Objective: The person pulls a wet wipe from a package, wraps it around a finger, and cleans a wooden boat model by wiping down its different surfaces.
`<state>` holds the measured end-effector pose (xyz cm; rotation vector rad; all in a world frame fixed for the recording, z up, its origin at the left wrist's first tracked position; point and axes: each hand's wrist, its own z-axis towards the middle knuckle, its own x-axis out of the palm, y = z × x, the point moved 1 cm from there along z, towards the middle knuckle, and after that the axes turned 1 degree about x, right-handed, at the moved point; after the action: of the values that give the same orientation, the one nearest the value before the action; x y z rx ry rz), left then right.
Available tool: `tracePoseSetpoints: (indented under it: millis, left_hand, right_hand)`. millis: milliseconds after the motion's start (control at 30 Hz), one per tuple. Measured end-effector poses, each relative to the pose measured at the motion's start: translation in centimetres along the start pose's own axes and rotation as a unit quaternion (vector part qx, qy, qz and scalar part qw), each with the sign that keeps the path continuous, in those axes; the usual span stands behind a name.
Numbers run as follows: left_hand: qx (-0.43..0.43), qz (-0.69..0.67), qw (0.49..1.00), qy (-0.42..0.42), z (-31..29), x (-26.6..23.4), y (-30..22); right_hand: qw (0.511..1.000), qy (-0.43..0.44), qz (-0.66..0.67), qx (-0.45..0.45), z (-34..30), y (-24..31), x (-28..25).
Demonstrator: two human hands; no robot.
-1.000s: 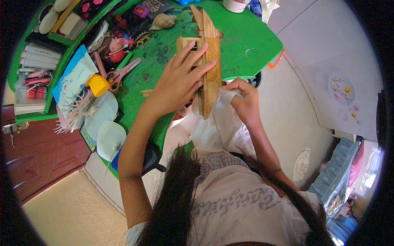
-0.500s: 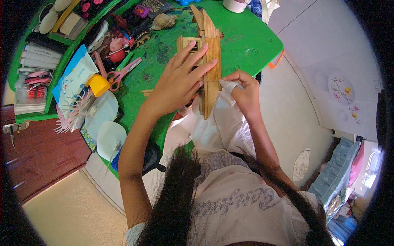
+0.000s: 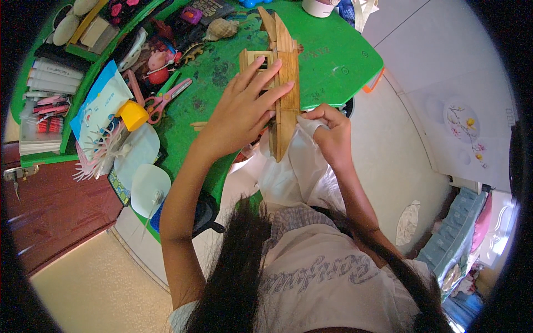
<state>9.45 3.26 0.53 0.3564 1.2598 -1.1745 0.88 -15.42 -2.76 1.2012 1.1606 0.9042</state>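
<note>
A wooden model boat [image 3: 287,66] with a pointed hull and a small cabin lies tilted over the right side of the green table. My left hand [image 3: 236,114] is wrapped over its cabin side, fingers spread across the wood and holding it. In a pinch, my right hand [image 3: 334,136] grips a thin white wipe [image 3: 308,125] against the hull's right edge, toward the end nearer to me. The left thumb and the boat's underside are partly hidden.
On the green table [image 3: 327,61], pink scissors [image 3: 166,101], a yellow cap [image 3: 132,115], a wipes packet [image 3: 105,100], a seashell [image 3: 221,29] and small toys crowd the left. A white bucket [image 3: 319,6] stands at the far edge. White plates [image 3: 150,188] sit at lower left.
My right hand has slid slightly toward me along the hull's edge with the wipe. The left hand and the boat have stayed in place.
</note>
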Motion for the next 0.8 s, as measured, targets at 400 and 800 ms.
tracePoseSetpoints:
  millis: [400, 800]
  left_hand:
    - [0.002, 0.006, 1.000, 0.003, 0.0, -0.1, 0.0]
    - [-0.004, -0.005, 1.000, 0.011, 0.1, -0.1, 0.0]
  right_hand:
    - [1.000, 0.015, 0.001, -0.009, -0.2, -0.5, -0.3]
    - [0.998, -0.002, 0.047, 0.039, 1.4, 0.4, 0.2]
